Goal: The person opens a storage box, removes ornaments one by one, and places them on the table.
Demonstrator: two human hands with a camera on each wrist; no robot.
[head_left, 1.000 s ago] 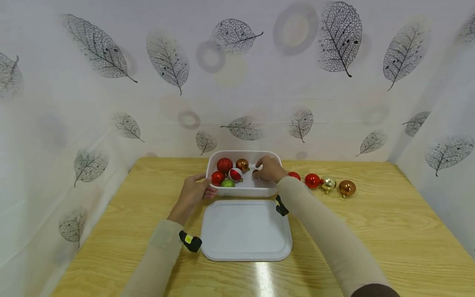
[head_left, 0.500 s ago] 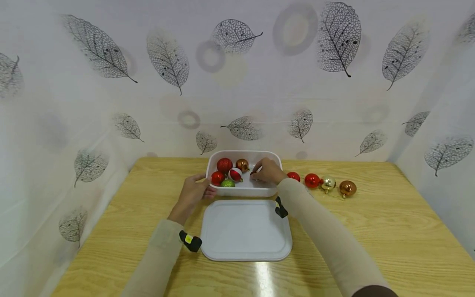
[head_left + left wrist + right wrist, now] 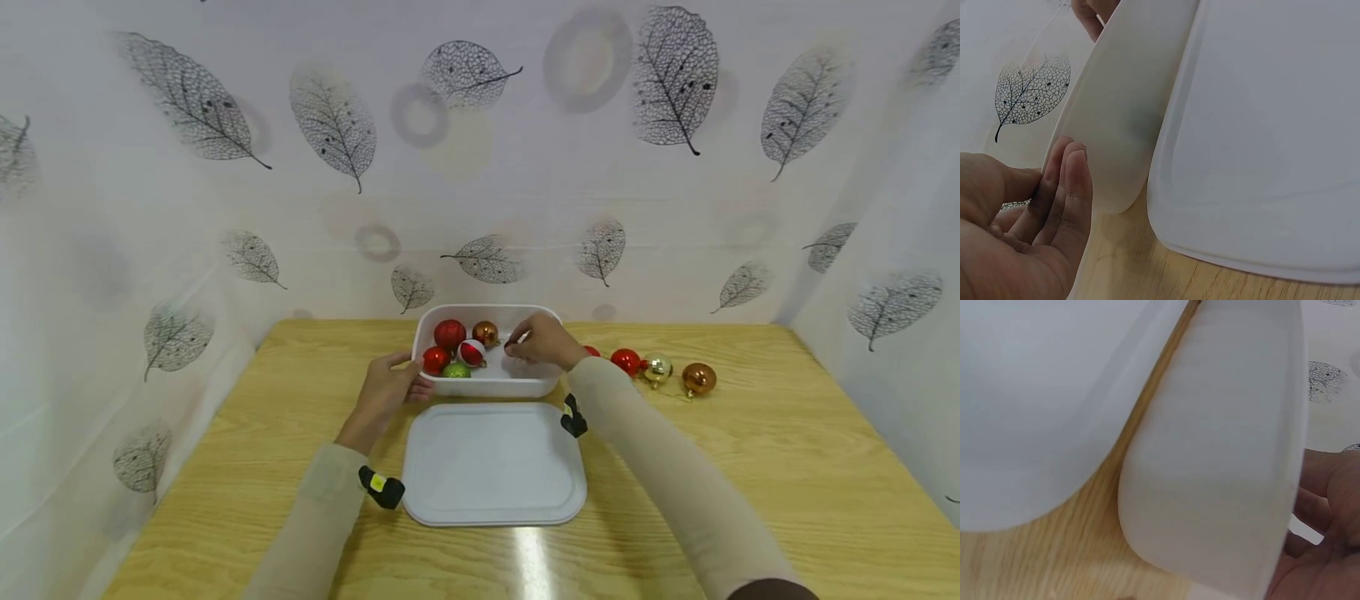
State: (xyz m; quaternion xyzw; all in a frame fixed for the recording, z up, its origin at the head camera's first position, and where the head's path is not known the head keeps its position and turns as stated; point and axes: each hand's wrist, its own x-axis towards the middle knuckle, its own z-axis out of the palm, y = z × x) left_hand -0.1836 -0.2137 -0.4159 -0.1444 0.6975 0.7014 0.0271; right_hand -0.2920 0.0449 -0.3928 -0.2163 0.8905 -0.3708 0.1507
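Observation:
A white plastic box (image 3: 487, 388) holds several Christmas baubles on its left side: a large red bauble (image 3: 450, 334), a copper bauble (image 3: 486, 334), a smaller red bauble (image 3: 436, 360), a red-and-white bauble (image 3: 472, 353) and a green glitter bauble (image 3: 456, 370). My left hand (image 3: 382, 392) pinches the box's front left corner, thumb at the rim and fingers along the outer wall in the left wrist view. Inside the right half, my right hand (image 3: 546, 342) pinches a small dark red bauble (image 3: 511, 343), mostly covered by the fingers. The box wall hides it in the right wrist view.
A white lid (image 3: 495, 467) lies flat in front of the box. Right of the box, a row of baubles sits on the wooden table (image 3: 750, 467): two red ones, a gold bauble (image 3: 657, 368) and a copper-brown bauble (image 3: 699, 379). Leaf-patterned cloth (image 3: 480, 192) stands behind.
My right hand has shifted slightly within the box, its fingers now covering more of the small bauble. The left hand keeps its place at the corner. The head view has turned a little.

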